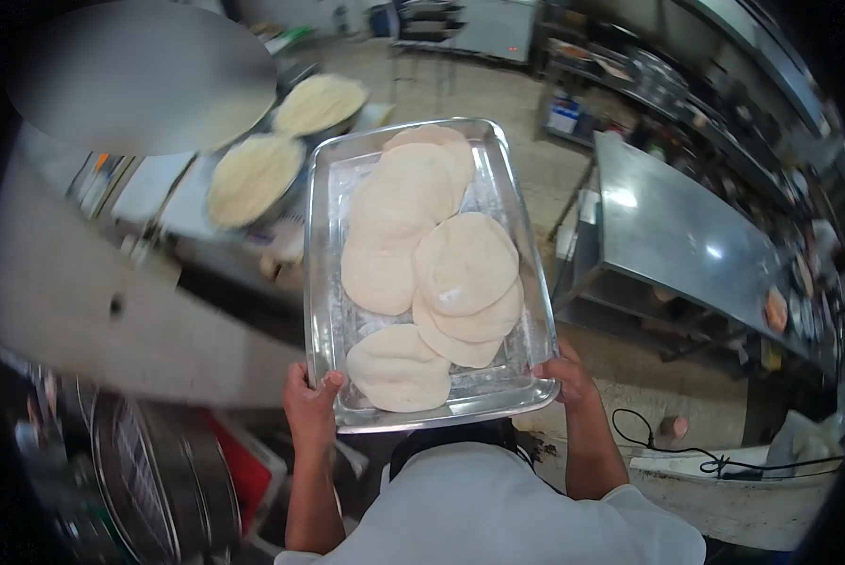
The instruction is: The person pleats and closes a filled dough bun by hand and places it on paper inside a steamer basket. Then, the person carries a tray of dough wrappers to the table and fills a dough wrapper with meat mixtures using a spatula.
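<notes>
The white shirt (pixel 483 513) is behind the metal tray (pixel 483 397), its near corners gripped by left hand (pixel 311 407) and right hand (pixel 571 375), fingers closed on the rim, probably to steady the dough rounds (pixel 465 264) inside.

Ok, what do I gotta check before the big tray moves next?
1. Left grip on the tray: ok, thumb over the rim.
2. Right grip on the tray: ok, at the other near corner.
3. Dough inside the rim: ok, none hangs over.
4. Dough rounds all apart: not ok, several overlap.
5. Cord away from the tray: ok, it's off to the right.
6. Safe spot for feet: cannot tell, they're out of sight.
</notes>
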`<action>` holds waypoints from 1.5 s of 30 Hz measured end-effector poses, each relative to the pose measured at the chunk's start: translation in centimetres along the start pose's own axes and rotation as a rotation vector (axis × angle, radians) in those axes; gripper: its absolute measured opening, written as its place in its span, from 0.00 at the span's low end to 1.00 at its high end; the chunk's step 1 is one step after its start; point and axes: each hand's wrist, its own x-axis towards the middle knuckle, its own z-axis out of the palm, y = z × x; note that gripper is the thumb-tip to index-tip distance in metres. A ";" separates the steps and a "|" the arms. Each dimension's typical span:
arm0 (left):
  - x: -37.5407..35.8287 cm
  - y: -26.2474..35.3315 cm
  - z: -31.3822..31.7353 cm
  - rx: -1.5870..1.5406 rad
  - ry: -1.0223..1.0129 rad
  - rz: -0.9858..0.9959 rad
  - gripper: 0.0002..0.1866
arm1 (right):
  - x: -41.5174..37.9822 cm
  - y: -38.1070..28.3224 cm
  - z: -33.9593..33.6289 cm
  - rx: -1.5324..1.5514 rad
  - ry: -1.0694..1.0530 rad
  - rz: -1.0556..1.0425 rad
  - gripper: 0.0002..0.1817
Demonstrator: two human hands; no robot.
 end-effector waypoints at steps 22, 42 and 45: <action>2.8 -1.2 -0.3 -0.089 -0.124 0.094 0.23 | -2.1 2.0 2.9 0.039 0.177 -0.137 0.39; 4.6 -3.6 -0.4 -0.105 -0.121 0.158 0.21 | 0.1 4.4 2.5 0.039 0.058 -0.317 0.38; 3.1 -3.0 -1.3 -0.127 -0.087 0.164 0.20 | -1.2 5.3 2.9 -0.006 0.029 -0.286 0.36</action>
